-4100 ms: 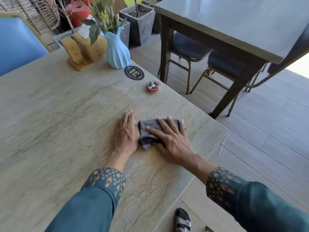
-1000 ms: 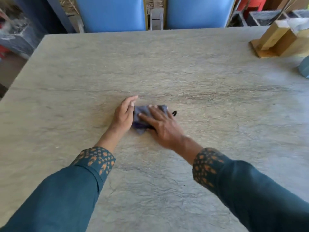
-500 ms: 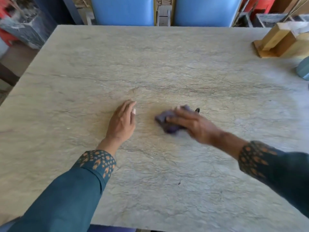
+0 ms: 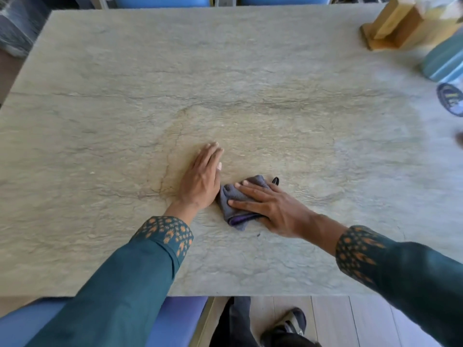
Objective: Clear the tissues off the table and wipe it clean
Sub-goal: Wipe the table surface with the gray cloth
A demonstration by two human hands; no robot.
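Note:
A folded grey-purple cloth lies on the stone-patterned table, near its middle front. My right hand presses flat on the cloth, fingers spread and pointing left. My left hand rests palm down on the bare tabletop just left of the cloth, its edge touching the cloth, fingers together and holding nothing. No tissues are visible on the table.
A wooden holder stands at the far right corner, with a light blue vase and a round dark coaster below it at the right edge. Blue chairs line the far side; another blue seat sits at the near edge.
My right hand has slid the cloth back left until it meets my left hand. The view has tipped down, showing the table's near edge, the seat and my feet.

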